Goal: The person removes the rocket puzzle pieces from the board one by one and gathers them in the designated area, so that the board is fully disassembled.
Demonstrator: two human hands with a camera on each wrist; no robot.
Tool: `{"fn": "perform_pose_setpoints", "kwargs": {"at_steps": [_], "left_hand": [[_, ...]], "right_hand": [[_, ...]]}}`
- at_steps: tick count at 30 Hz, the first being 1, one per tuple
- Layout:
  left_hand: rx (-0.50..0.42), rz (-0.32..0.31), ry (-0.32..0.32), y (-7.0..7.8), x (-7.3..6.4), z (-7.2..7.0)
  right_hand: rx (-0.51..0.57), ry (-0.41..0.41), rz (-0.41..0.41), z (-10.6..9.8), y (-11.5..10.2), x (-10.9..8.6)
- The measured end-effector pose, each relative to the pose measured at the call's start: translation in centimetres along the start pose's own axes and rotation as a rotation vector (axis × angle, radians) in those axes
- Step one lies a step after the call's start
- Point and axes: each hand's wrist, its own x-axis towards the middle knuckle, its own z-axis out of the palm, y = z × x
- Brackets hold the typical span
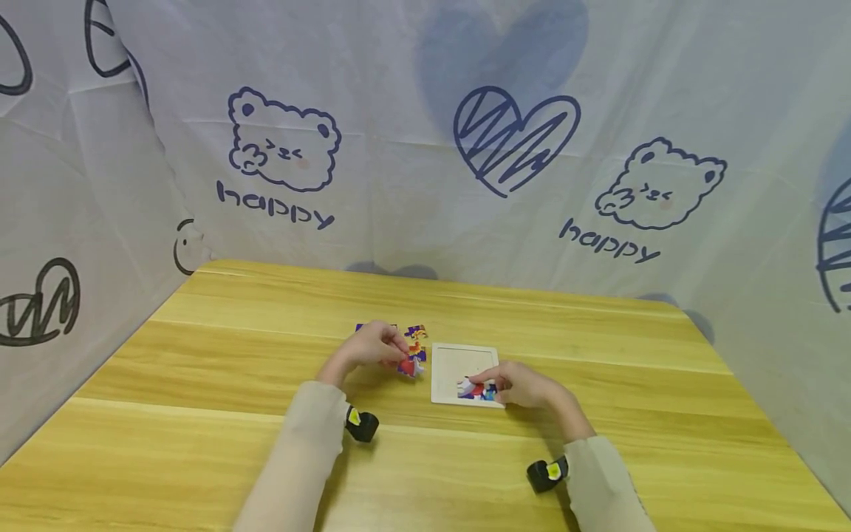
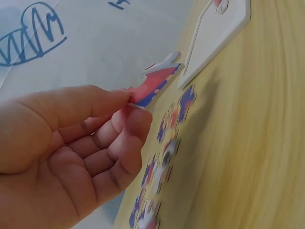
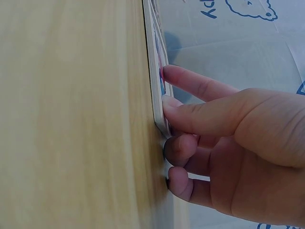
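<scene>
My left hand (image 1: 374, 344) pinches a jigsaw piece (image 2: 155, 85) between thumb and forefinger, raised above the table. The piece is red, white and blue with light dots. Beneath and beyond it, several loose jigsaw pieces (image 2: 164, 160) lie on the wood, partly covered by this hand in the head view. A white puzzle tray (image 1: 444, 348) lies flat to the right. Joined pieces (image 1: 476, 391) fill its lower right part. My right hand (image 1: 525, 386) rests at that corner, with forefinger and thumb extended and touching the pieces; its other fingers bend beside the tray's edge.
The wooden table (image 1: 219, 458) carries the tray and pieces. A white cloth (image 1: 399, 222) printed with bears and hearts hangs behind it and along the sides. Each wrist wears a black camera, the left camera (image 1: 362, 425) and the right camera (image 1: 547, 474).
</scene>
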Motion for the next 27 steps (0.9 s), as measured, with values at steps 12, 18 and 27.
{"fn": "perform_pose_setpoints", "kwargs": {"at_steps": [12, 18, 27], "left_hand": [[-0.017, -0.016, 0.023, -1.6, -1.9, -2.7], [-0.025, -0.033, 0.027, -2.2, -2.7, -3.8], [-0.052, -0.104, -0.019, -3.0, -3.7, -4.5]], "right_hand": [[-0.007, 0.007, 0.040, 0.2, 0.0, 0.1], [0.006, 0.005, 0.054, 0.2, 0.0, 0.1], [-0.003, 0.009, 0.053, 0.2, 0.0, 0.1]]}}
